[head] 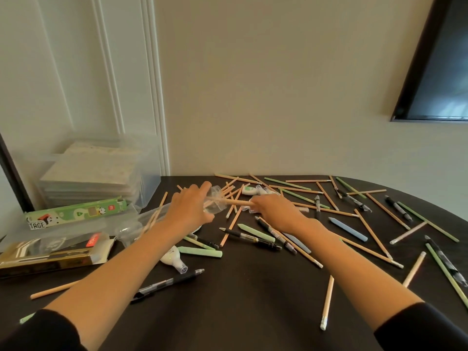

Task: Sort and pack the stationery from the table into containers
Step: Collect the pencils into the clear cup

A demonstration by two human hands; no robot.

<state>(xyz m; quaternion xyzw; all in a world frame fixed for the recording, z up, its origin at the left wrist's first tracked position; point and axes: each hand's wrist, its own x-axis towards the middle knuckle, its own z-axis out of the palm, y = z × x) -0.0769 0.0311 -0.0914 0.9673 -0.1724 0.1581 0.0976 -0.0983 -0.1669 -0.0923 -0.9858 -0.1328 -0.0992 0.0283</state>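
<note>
Many wooden and green pencils (374, 234), black pens (253, 238), pastel chalk-like sticks (347, 229) and correction tape dispensers (249, 190) lie scattered over the dark table (253, 300). My left hand (188, 209) grips a small clear plastic container (215, 202) at the far middle of the table. My right hand (274, 210) pinches a wooden pencil (236, 202) whose tip points into that container. Both hands are close together above the pile.
A stack of clear plastic boxes (93, 173) stands at the far left by the wall. In front of it lie a green panda-printed box (76, 214), a gold pen box (50, 257) and clear lids. A dark screen (435, 72) hangs on the wall.
</note>
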